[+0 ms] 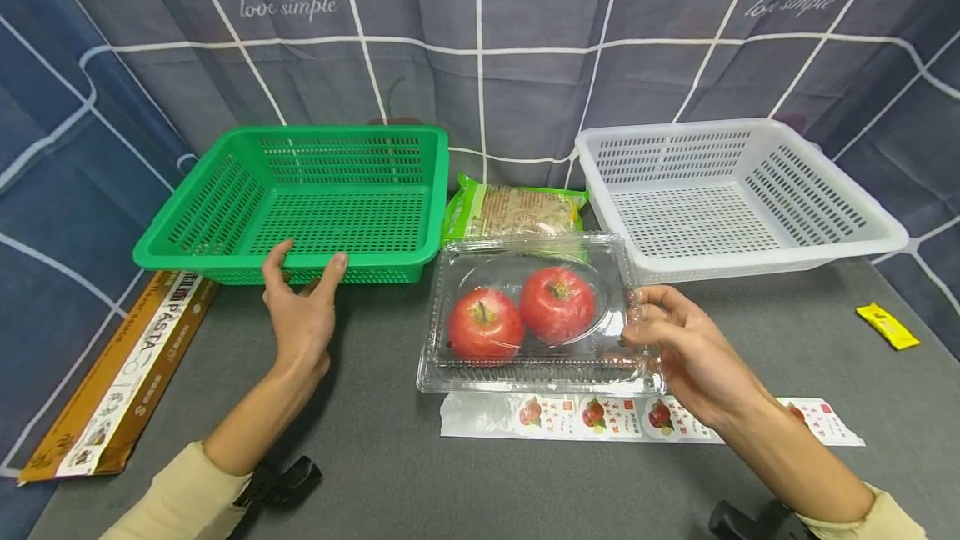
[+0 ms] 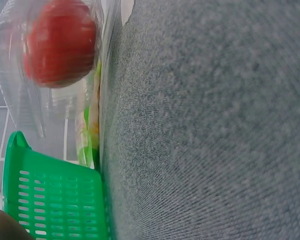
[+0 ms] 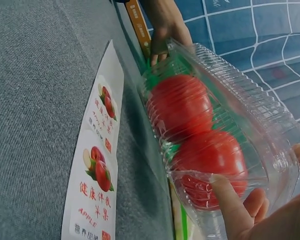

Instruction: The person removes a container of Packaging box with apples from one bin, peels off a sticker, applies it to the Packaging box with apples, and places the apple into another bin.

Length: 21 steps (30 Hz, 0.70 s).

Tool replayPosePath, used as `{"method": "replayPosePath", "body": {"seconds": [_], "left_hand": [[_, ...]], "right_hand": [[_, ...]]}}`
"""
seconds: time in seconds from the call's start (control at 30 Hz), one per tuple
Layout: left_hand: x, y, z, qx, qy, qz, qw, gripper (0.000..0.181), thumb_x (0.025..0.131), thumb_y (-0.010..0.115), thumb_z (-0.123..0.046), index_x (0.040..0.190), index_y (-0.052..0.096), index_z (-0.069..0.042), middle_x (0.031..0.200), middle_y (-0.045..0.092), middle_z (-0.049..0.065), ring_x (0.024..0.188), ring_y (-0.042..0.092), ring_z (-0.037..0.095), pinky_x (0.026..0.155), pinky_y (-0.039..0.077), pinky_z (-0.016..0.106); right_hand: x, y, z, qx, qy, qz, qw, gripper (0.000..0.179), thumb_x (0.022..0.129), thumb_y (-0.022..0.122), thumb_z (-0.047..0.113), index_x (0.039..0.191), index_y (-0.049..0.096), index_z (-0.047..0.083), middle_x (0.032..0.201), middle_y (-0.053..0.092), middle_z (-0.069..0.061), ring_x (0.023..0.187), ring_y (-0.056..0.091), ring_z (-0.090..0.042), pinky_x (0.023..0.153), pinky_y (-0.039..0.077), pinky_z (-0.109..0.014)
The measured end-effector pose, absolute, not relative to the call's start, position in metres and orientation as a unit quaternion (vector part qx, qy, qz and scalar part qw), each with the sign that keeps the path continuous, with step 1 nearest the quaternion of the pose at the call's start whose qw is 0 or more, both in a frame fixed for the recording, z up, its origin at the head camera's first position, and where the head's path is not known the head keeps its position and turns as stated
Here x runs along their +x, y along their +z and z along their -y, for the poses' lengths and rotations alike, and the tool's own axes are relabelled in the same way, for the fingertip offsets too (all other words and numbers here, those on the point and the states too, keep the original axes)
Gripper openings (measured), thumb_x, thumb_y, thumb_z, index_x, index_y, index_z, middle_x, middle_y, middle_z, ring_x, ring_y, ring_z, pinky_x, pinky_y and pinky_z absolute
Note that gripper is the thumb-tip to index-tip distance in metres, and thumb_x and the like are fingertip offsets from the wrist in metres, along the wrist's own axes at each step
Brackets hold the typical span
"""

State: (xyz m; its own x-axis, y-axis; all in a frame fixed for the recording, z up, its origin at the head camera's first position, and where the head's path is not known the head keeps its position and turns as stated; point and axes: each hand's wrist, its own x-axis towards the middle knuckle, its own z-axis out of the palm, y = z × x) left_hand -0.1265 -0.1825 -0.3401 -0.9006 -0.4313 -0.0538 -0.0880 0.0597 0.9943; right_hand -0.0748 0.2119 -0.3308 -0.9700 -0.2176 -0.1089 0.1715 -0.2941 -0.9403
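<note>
My right hand (image 1: 693, 357) grips the right edge of a clear plastic clamshell box (image 1: 540, 373), its thumb on the near side. The lid is down over two red apples (image 1: 486, 325), which sit side by side inside. In the right wrist view the box (image 3: 265, 130) is tilted and raised over the table. My left hand (image 1: 300, 315) is at the front rim of a green basket (image 1: 360, 261), thumb and a finger spread apart and overlapping the rim. Below the box lies a strip of apple labels (image 1: 555, 419), partly covered by my right hand and forearm.
A white basket (image 1: 750, 265) stands at the back right. Between the baskets, a green-edged food packet (image 1: 517, 207) lies behind the box. The long brown pasta box (image 1: 120, 373) lies at the left, and a small yellow packet (image 1: 887, 326) at the far right.
</note>
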Motion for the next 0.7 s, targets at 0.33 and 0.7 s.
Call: {"method": "replayPosePath", "body": {"seconds": [0.33, 0.7], "left_hand": [[-0.127, -0.341, 0.183, 0.181, -0.661, 0.718, 0.126, 0.075, 0.092, 0.067, -0.042, 0.152, 0.022, -0.036, 0.155, 0.006, 0.004, 0.131, 0.037, 0.027, 0.098, 0.038, 0.043], [-0.127, -0.340, 0.182, 0.181, -0.665, 0.713, 0.131, 0.074, 0.092, 0.067, -0.042, 0.151, 0.023, -0.036, 0.154, 0.006, 0.006, 0.132, 0.036, 0.028, 0.100, 0.037, 0.045]], "right_hand": [[-0.073, -0.330, -0.202, -0.007, -0.793, -0.601, 0.101, 0.037, 0.088, 0.053, -0.012, 0.117, 0.040, 0.006, 0.086, 0.060, 0.002, 0.080, 0.063, -0.017, 0.077, 0.049, -0.034], [-0.064, -0.331, -0.193, 0.019, -0.778, -0.615, 0.124, 0.039, 0.088, 0.056, -0.007, 0.119, 0.037, 0.007, 0.087, 0.056, 0.005, 0.087, 0.054, -0.013, 0.082, 0.042, -0.032]]}}
